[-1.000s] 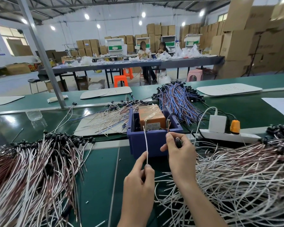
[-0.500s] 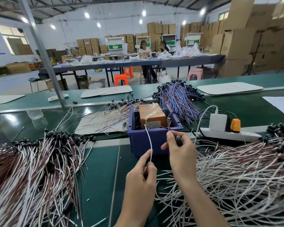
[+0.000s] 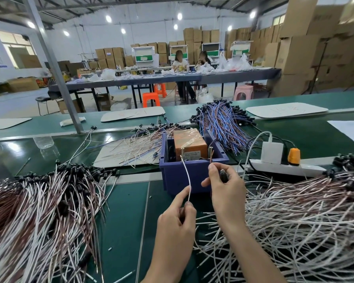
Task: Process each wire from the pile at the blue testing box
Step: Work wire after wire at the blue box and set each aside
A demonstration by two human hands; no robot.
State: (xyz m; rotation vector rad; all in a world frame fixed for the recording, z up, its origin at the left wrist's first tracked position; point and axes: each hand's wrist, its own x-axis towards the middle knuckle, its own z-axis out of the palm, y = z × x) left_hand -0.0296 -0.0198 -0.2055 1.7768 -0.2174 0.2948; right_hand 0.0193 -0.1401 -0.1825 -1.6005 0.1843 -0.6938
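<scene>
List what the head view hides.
Head view:
- Label on the orange unit: too small to read.
- Tip of the white wire at the post: contact too small to judge.
- The brown wire below the right hand: hidden by it.
- The left wire pile: cut by the edge.

Round ceiling lamps (image 3: 108,18) are flooding the hall with even white light, and a window (image 3: 14,40) at the far left is blowing out to white. The green belt (image 3: 14,148) is throwing back a pale glare at its left end. Shadows are falling soft and faint. The middle is showing sharp, while the wire pile (image 3: 29,221) at lower left and the cardboard boxes (image 3: 325,48) at right are smearing and bowing outward.
</scene>
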